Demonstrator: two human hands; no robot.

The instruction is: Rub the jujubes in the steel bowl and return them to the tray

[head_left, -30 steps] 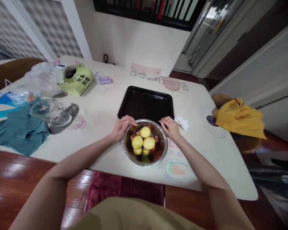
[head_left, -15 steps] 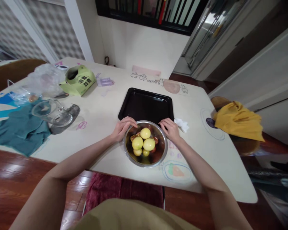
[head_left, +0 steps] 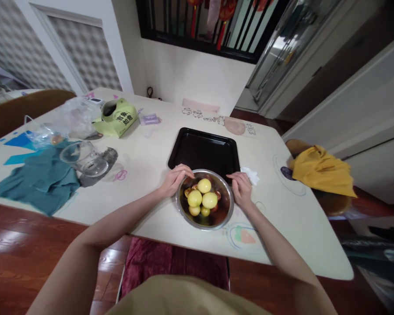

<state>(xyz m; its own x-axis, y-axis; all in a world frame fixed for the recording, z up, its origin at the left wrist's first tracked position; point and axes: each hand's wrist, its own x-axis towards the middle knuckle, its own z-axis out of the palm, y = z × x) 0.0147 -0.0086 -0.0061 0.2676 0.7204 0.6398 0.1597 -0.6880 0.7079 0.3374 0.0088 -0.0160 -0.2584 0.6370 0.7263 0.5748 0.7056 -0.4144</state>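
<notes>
A steel bowl (head_left: pixel 204 225) sits near the table's front edge, holding several yellow round fruits (head_left: pixel 209 200) and some reddish-brown pieces (head_left: pixel 218 195). My left hand (head_left: pixel 176 180) lies against its upper left rim, fingers stretched out over the edge. On the other side, my right hand (head_left: pixel 242 187) is beside the upper right rim, fingers slightly bent and apart from the thumb, nothing visible in it. Just behind the bowl lies a black baking tray (head_left: pixel 205 151), its near edge partly hidden by bowl and hands.
At left are a teal cloth (head_left: pixel 42 183), a glass pitcher (head_left: pixel 85 159) on its side, clear plastic bags (head_left: pixel 77 116) and a green carton (head_left: pixel 120 118). A crumpled tissue (head_left: pixel 250 176) lies right of the tray. A yellow cloth (head_left: pixel 321 170) hangs over a chair at right.
The view has shifted, so everything appears slightly lower, with the table centre further right. My right hand has drawn slightly away from the bowl rim. My left hand stays at the rim.
</notes>
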